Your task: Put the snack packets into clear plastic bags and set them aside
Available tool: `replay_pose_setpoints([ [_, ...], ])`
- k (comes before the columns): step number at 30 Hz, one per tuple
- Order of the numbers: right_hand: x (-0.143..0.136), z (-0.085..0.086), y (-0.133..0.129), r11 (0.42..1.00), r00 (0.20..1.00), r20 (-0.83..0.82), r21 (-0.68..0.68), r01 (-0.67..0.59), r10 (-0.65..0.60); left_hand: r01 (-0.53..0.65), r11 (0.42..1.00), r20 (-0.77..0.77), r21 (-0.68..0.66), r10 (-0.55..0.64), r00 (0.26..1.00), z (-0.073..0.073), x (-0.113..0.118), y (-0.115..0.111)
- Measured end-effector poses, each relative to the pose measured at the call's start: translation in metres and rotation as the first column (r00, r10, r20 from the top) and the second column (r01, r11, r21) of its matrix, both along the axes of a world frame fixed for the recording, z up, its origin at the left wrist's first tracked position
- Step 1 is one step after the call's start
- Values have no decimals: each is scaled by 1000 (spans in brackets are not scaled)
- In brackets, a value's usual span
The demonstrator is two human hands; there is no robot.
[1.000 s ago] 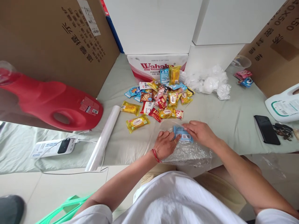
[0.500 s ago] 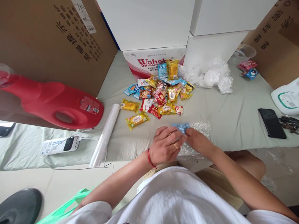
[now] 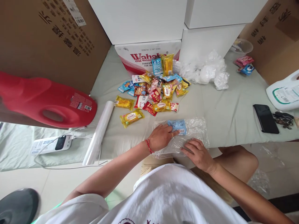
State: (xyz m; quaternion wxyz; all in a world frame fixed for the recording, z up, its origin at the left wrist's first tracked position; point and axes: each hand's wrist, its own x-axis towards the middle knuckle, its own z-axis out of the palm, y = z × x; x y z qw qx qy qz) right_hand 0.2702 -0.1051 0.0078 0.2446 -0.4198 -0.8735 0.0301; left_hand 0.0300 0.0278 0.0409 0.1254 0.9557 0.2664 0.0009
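A blue snack packet (image 3: 178, 127) lies on a clear plastic sheet (image 3: 197, 130) at the near edge of the covered surface. My left hand (image 3: 161, 138) rests over the sheet's left side, its fingers stretched onto the packet's lower left part. At the sheet's near right, my right hand (image 3: 197, 154) lies with loosely bent, spread fingers touching the plastic. Neither hand is wrapped around anything. Beyond them is a heap of wrapped snacks (image 3: 155, 95), in yellow, blue, red and white. Two yellow packets, one of them a cake packet (image 3: 132, 117), lie at its left.
A roll of clear film (image 3: 99, 132) and a red jug (image 3: 53, 102) are on the left, near a white power bank (image 3: 51, 144). Crumpled clear plastic (image 3: 207, 71) sits behind right. A black phone (image 3: 265, 119), keys (image 3: 283, 119) and a white bottle (image 3: 285, 91) are at right.
My hands have moved apart, and the blue packet now lies flat on the sheet. My right hand has come nearer to me. The view has shifted slightly.
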Motion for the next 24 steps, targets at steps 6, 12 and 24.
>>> replay_pose_setpoints([
  [6,-5,31,60,943,893,-383,-311,118,-238,-4,999,-44,-53,1,999,15,6,4],
  [12,-29,21,115,849,877,-249,-456,269,-411,-32,986,1,-165,33,999,21,5,15],
  [24,-48,12,117,801,880,-55,-444,402,-472,-150,873,463,-465,384,799,-2,-57,-38],
])
